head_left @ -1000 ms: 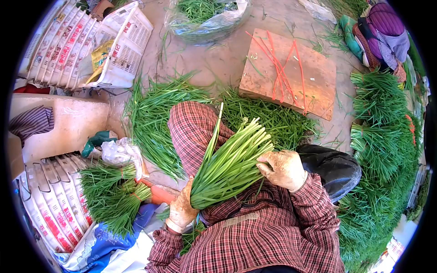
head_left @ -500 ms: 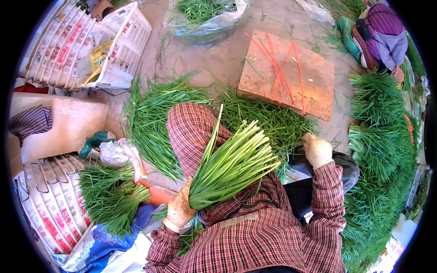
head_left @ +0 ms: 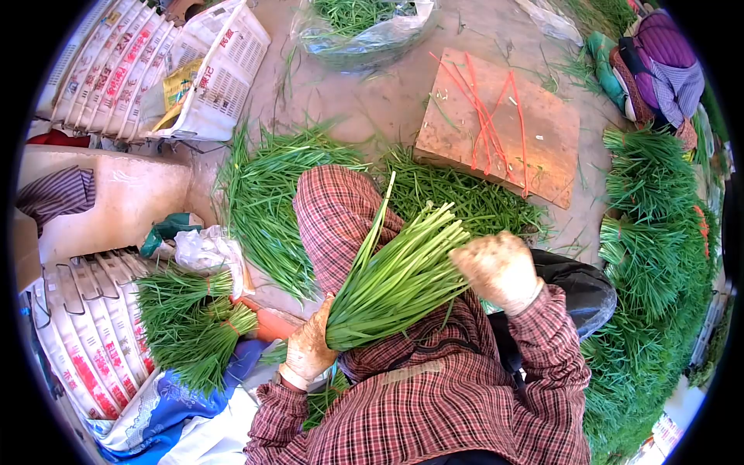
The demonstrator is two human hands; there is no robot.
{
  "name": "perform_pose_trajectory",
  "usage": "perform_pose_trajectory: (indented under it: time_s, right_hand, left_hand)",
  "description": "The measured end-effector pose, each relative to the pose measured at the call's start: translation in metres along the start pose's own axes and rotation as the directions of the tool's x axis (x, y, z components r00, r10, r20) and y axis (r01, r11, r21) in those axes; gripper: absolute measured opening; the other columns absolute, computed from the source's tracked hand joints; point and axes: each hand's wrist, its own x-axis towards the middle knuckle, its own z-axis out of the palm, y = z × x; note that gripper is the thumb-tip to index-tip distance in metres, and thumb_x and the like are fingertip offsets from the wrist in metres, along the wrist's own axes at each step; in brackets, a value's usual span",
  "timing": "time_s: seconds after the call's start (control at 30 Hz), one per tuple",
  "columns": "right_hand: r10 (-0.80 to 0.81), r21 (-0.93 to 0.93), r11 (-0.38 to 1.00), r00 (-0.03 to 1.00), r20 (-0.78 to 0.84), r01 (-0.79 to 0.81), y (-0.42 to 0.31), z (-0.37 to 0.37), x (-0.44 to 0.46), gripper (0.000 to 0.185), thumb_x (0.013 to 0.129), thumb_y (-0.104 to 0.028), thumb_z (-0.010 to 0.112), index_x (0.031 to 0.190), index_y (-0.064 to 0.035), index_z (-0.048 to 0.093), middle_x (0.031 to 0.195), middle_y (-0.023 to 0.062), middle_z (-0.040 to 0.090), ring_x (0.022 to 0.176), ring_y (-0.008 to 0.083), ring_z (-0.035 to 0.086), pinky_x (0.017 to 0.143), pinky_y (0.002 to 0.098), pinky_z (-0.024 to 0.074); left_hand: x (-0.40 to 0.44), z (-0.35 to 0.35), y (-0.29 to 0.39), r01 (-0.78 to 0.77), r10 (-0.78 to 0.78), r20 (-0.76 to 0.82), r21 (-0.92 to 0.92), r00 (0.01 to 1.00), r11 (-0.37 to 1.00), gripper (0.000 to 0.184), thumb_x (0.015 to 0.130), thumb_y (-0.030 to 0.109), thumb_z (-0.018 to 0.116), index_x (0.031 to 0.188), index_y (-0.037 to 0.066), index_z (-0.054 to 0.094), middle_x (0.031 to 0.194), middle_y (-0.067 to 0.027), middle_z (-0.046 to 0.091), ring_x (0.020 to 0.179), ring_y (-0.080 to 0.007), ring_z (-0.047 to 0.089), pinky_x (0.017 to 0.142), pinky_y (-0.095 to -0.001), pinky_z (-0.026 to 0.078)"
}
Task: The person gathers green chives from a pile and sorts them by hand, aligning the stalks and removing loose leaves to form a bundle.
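My left hand (head_left: 310,347), in a soiled pale glove, is wrapped round the leafy end of a bunch of long green stalks (head_left: 399,271). The pale cut ends fan out up and to the right across my lap, and one stalk sticks up above the others. At the right edge of the bunch is my right hand (head_left: 498,270), also gloved, with its fingers curled together near the stalk ends. Whatever its fingertips hold, if anything, is hidden. Loose green stalks (head_left: 271,205) lie on the floor beyond my knee.
A wooden board (head_left: 504,128) with red ties lies ahead. Tied bunches (head_left: 651,256) are piled at right, more (head_left: 198,333) at left. White crates (head_left: 209,77) stand at upper left, a plastic bag of greens (head_left: 364,35) at the top. Another person (head_left: 659,66) is at upper right.
My right hand moved away from the bunch to the right, then came back to the stalk ends with its fingers curled. My left hand keeps its hold. The view has shifted slightly.
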Motion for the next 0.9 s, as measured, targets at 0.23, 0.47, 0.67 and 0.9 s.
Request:
perform_pose_trajectory:
  time_s: [0.23,0.47,0.67,0.9]
  right_hand:
    - [0.503,-0.124,0.864,0.817,0.283,-0.489,0.076,0.018,-0.090,0.015,0.085,-0.014,0.075,0.100,-0.0122,0.072,0.086,0.0069,0.071,0.075,0.0277,0.070,0.069,0.0400,0.0571]
    - [0.110,0.348,0.937,0.980,-0.168,-0.045,-0.007,-0.034,-0.030,0.007,0.088,-0.023,0.077,0.093,-0.0184,0.077,0.087,-0.0031,0.076,0.080,0.0158,0.072,0.071,0.0321,0.0565]
    - [-0.029,0.283,0.959,0.997,0.078,0.005,-0.022,-0.009,-0.017,0.016,0.087,-0.025,0.068,0.101,-0.0180,0.071,0.088,-0.0024,0.068,0.082,0.0201,0.069,0.074,0.0373,0.0535]
    - [-0.104,0.280,0.957,0.991,0.080,0.078,-0.028,-0.023,-0.013,0.018,0.083,-0.019,0.067,0.099,-0.0125,0.072,0.084,0.0005,0.069,0.081,0.0211,0.070,0.071,0.0377,0.0553]
  left_hand:
    - [0.000,0.006,-0.011,-0.020,0.020,0.006,0.026,1.000,0.999,0.092,0.082,0.024,0.080,0.157,-0.001,0.032,0.148,-0.0214,0.055,0.125,-0.0326,0.063,0.099,-0.0397,0.055]
    - [0.004,-0.003,0.002,-0.014,0.014,0.003,-0.011,1.000,1.000,0.090,0.083,0.022,0.080,0.156,-0.002,0.033,0.149,-0.0237,0.053,0.123,-0.0353,0.064,0.098,-0.0405,0.056]
    - [0.003,0.001,0.000,-0.017,0.017,0.005,-0.007,1.000,1.000,0.089,0.083,0.022,0.079,0.156,-0.003,0.033,0.151,-0.0248,0.051,0.131,-0.0338,0.059,0.104,-0.0392,0.052]
    - [0.003,0.001,-0.002,-0.012,0.014,0.041,-0.054,0.999,0.998,0.092,0.083,0.024,0.080,0.156,-0.003,0.032,0.155,-0.0255,0.045,0.139,-0.0351,0.052,0.112,-0.0394,0.047]
